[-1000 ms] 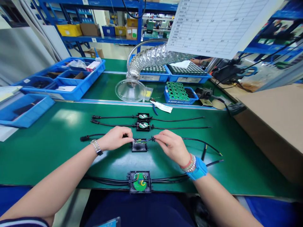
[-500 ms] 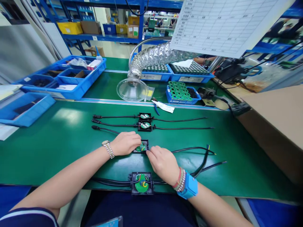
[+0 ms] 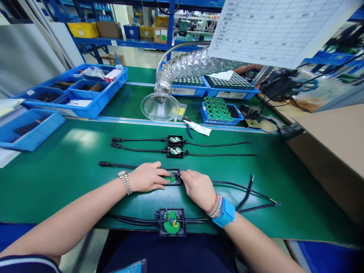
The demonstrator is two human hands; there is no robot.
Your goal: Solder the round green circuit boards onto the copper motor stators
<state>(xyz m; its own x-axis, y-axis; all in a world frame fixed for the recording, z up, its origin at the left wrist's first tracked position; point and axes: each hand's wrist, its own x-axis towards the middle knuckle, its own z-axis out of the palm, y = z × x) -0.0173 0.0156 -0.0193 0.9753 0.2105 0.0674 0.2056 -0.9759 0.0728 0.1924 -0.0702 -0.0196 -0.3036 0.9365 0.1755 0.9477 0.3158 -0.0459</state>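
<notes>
L fingers (image 3: 161, 172) now splayed on blk sq box (image 3: 178, 181) w/ grn PCB (image 3: 173, 178); R fingers' (image 3: 186, 177) grip unclear.

1. Pretty bright in here tbh, light looks like it's falling from above.
2. Big milky glare on the green tabletop (image 3: 57, 178) at 9 o'clock, fainter sheen around 7.
3. Foil duct (image 3: 193, 64) at 12 throws loads of little sparkly highlights.
4. Carton (image 3: 321, 167) at 3 to 4 o'clock: pale top, side sunk in shadow.
5. Left hand (image 3: 148, 177) and right hand (image 3: 199, 189) look fairly crisp.
6. Shelving (image 3: 99, 41) at 11 is kinda soft.
7. Wide-angle stretch on the hanging sheet (image 3: 264, 30) at 1, print mushy.
</notes>
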